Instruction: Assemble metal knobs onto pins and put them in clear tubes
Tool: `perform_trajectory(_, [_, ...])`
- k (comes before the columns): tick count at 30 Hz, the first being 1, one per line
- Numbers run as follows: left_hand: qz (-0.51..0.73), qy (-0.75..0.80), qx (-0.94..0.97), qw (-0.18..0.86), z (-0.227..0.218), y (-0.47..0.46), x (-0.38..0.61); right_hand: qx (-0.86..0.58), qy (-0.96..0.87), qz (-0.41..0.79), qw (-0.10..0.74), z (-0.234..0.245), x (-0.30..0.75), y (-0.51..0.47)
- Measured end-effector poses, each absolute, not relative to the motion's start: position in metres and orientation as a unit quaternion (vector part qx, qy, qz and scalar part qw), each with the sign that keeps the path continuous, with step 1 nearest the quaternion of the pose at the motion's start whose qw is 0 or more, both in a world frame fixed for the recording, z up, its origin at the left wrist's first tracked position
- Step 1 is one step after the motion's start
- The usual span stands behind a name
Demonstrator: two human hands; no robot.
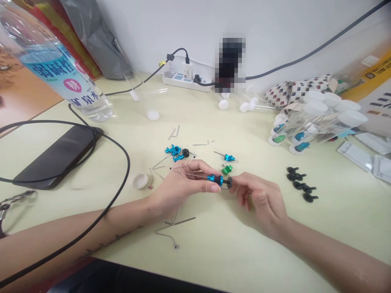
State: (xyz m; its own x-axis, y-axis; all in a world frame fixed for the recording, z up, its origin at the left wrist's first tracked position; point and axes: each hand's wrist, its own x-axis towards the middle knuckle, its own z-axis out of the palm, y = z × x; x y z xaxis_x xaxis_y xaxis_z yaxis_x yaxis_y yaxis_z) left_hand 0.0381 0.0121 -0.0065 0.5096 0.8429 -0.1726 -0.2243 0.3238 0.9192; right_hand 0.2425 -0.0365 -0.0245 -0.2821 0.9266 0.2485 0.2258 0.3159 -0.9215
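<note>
Pinched between the thumb and fingers of my left hand [180,185] is a small blue metal fitting [210,178] with a dark middle band. A thin metal rod [195,175] runs out of its left end, and a black disc-headed stem [229,182] sticks out of its right end. My right hand [264,201] is beside that disc, its index fingertip at or very near it. The right fingers are loosely bent, the thumb apart from them. Just beyond the hands lie a green fitting [227,169], another blue fitting [229,158] and a cluster of blue parts [173,150].
Black disc-headed pieces [301,185] lie at right, below capped clear tubes [324,118]. Hex keys [201,143] and bent rods [166,234] are scattered about. A white cap [140,181], phone [58,156] and water bottle [61,69] are left. A black cable [126,162] crosses my left forearm.
</note>
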Motion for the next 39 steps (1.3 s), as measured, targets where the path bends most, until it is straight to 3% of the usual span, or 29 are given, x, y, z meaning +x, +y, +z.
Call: perform_trajectory(39, [0.365, 0.330, 0.465, 0.736, -0.0090, 0.0130, 0.0381, -0.423, -0.693, 0.404, 0.422, -0.0248, 0.2428, -0.0360])
